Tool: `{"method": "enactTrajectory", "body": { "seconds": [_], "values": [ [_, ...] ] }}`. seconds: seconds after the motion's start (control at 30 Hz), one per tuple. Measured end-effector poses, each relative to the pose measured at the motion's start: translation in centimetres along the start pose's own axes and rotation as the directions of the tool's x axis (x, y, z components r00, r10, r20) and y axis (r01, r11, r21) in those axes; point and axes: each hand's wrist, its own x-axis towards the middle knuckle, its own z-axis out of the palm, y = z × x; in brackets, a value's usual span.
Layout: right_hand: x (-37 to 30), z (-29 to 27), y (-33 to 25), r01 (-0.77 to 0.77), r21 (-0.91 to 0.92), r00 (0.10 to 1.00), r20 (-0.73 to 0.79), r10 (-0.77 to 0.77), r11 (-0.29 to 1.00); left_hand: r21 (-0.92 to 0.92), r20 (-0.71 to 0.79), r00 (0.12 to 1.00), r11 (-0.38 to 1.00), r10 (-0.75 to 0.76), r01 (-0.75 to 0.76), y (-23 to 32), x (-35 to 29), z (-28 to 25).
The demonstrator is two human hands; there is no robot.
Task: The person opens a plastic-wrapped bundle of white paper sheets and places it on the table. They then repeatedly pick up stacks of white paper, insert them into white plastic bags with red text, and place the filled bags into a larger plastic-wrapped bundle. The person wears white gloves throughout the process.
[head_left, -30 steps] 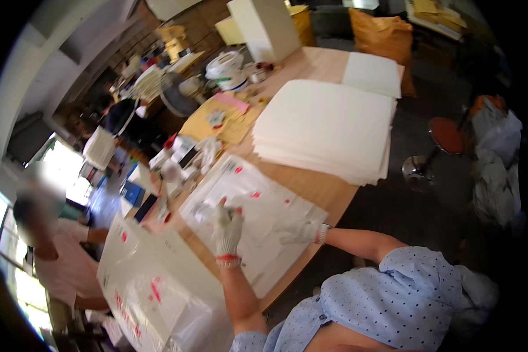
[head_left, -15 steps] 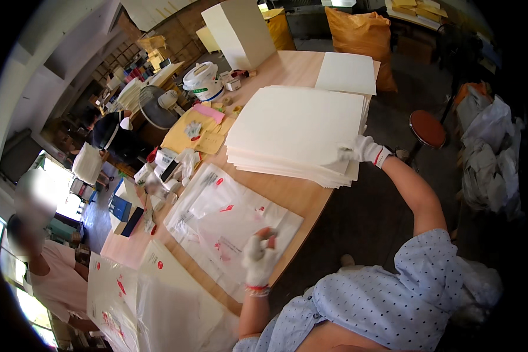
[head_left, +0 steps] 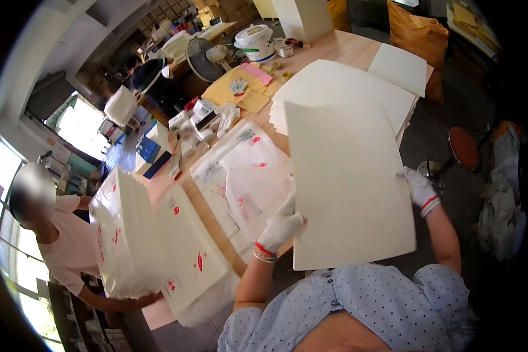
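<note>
A large white sheet, or a thin stack of them, is held up before my chest over the table's near edge; I cannot tell how many there are. My left hand, in a white glove, grips its left edge. The gloved right hand has hold of its right edge, with the fingertips partly behind it. Beyond it lies a tall stack of white sheets, partly covered. Left of my left hand, clear plastic bags with red print lie flat on the table.
At the left a person holds a plastic-wrapped bundle beside another bagged stack. A fan, a white bucket and a blue box are farther off. A round stool stands at the right.
My right hand has left the stack's corner and now holds the white sheet in front of me, with my left hand on its other edge. The person at the left has lifted a wrapped bundle.
</note>
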Motion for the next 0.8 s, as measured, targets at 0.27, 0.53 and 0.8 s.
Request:
{"method": "enactTrajectory", "body": {
  "seconds": [0.27, 0.53, 0.8],
  "values": [
    [1.6, 18.2, -14.0, -0.091, 0.539, 0.925, -0.266, 0.271, 0.838, 0.928, 0.142, 0.959, 0.304, 0.244, -0.215, -9.9, 1.1, 4.4],
    [-1.4, 10.1, -20.1, 0.005, 0.209, 0.970, -0.240, 0.046, 0.978, 0.354, -0.610, 0.750, 0.935, 0.257, -0.033, -2.3, 1.0, -19.6],
    [-1.5, 13.5, -19.6, 0.309, -0.430, 0.951, 0.112, -0.289, 0.849, 0.127, -0.436, 0.809, 0.917, 0.395, -0.379, -1.1, 6.2, -21.4]
  ]
}}
